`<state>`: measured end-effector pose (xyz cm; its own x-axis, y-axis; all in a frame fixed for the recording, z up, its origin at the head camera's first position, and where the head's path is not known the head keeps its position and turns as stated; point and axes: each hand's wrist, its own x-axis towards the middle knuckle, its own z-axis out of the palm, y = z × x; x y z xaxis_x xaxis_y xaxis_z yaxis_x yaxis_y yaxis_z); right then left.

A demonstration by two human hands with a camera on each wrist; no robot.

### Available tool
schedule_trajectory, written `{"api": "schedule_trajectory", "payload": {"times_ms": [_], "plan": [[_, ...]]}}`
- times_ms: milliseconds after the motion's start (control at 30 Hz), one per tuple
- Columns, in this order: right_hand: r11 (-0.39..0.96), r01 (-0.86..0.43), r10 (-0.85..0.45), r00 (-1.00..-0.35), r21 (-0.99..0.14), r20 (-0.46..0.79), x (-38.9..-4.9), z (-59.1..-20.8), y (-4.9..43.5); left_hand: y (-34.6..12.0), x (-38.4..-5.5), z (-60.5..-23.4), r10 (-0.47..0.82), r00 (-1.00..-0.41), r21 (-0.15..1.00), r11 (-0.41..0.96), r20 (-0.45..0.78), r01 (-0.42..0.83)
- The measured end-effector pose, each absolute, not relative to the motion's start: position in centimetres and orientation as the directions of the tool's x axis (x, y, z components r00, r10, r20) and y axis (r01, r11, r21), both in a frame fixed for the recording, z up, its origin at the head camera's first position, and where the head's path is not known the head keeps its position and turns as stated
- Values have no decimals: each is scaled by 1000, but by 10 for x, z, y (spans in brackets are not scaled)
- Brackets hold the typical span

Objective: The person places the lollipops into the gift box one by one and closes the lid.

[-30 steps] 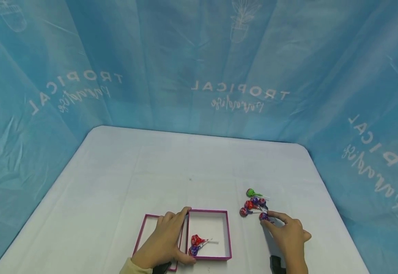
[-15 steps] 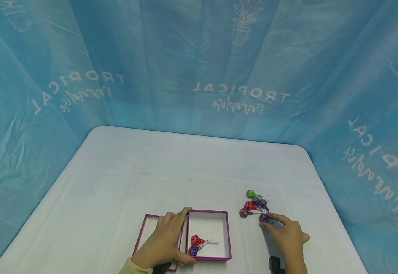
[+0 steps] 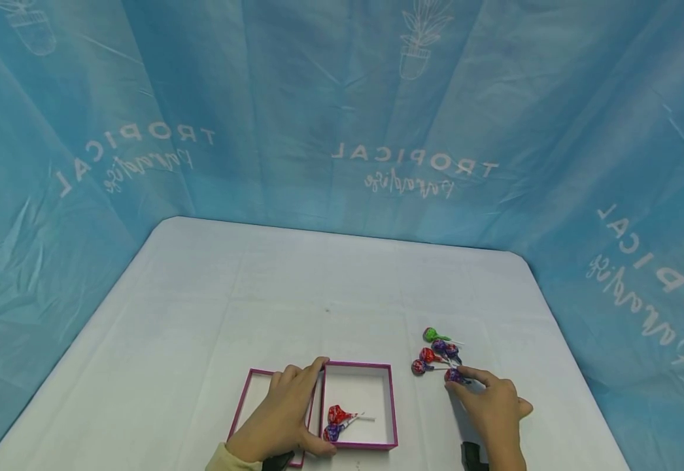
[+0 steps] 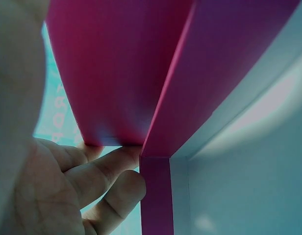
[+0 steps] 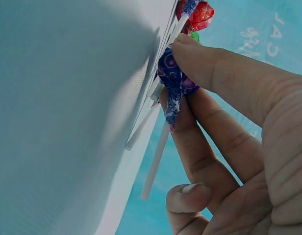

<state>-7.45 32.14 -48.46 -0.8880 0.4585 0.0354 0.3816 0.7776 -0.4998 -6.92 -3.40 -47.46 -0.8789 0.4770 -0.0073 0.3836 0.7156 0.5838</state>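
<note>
My right hand point(image 3: 492, 405) pinches a lollipop in a purple-blue wrapper point(image 5: 170, 71) between thumb and fingertips; its white stick points away from the thumb in the right wrist view. Just beyond it lie several more lollipops, among them a green one point(image 3: 430, 334) and a red one point(image 3: 427, 355). My left hand point(image 3: 283, 412) holds the left side of a square magenta-edged box point(image 3: 393, 405), fingertips at the far corner and thumb at the near one. Inside the box lie a red lollipop point(image 3: 339, 414) and a purple one point(image 3: 332, 432).
A second magenta-edged tray, likely the lid point(image 3: 248, 396), lies left of the box, partly under my left hand. A white cloth covers the table point(image 3: 295, 275). Blue printed curtains point(image 3: 342, 118) hang behind and on both sides.
Almost nothing moves. My right hand stays at the purple lollipop, with its fingers shifting very slightly; my left hand stays on the box.
</note>
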Motion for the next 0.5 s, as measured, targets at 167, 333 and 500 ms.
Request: {"api": "schedule_trajectory", "payload": {"times_ms": [167,333,500], "plan": [[775,389,466,-884,-499,35,-73,-483,319,-34,-69,-476,480,-877,589,711,-9,383],[771,379,462,-886,-512,40,-73,-481,312,-34,-68,-476,481,-877,589,711,-11,383],[770,360,451,-891,-527,49,-72,-475,303,-33,-70,-476,488,-873,595,703,-5,389]]}}
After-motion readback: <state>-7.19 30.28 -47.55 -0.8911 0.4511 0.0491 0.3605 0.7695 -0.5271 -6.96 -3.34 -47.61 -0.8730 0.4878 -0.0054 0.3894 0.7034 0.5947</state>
